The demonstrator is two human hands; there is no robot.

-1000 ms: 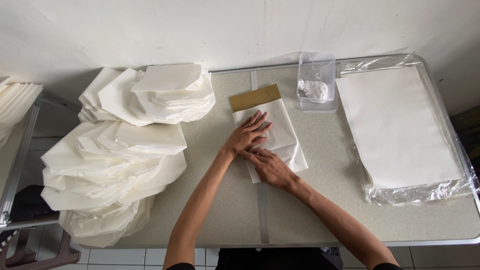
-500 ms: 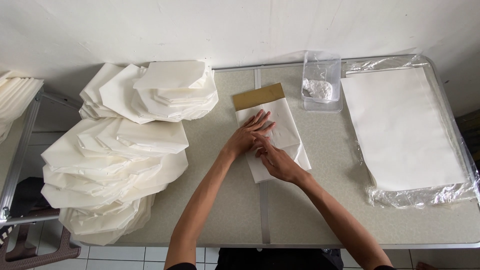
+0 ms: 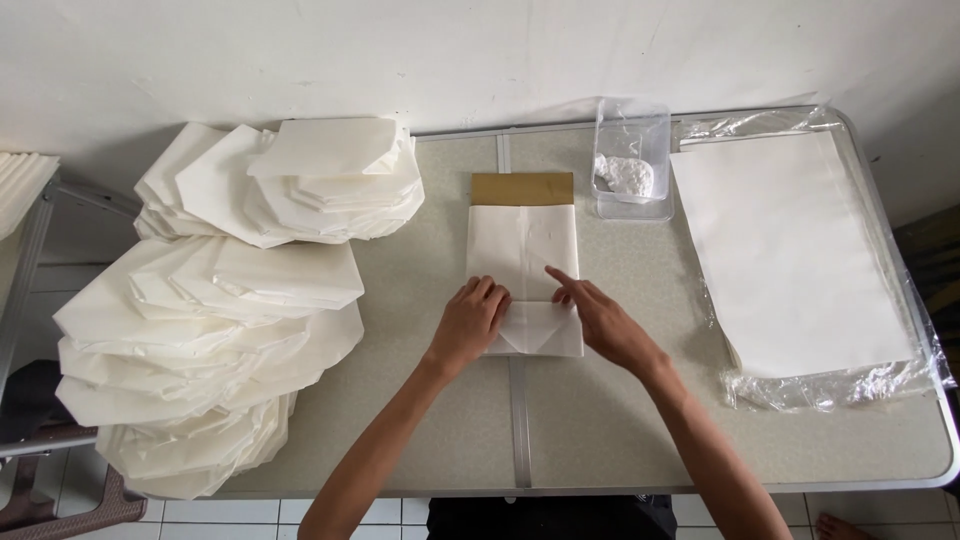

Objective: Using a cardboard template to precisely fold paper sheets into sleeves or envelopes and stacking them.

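I see a clear box (image 3: pixel 631 160) holding white paste, upper centre. My left hand (image 3: pixel 468 325), fingers curled, and right hand (image 3: pixel 600 318), forefinger extended, press the folded white paper bag (image 3: pixel 523 265).

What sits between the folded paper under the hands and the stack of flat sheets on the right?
In the head view, a clear plastic tub holding a white lump stands between the folded paper and the stack of sheets; nearer the person, only bare table.
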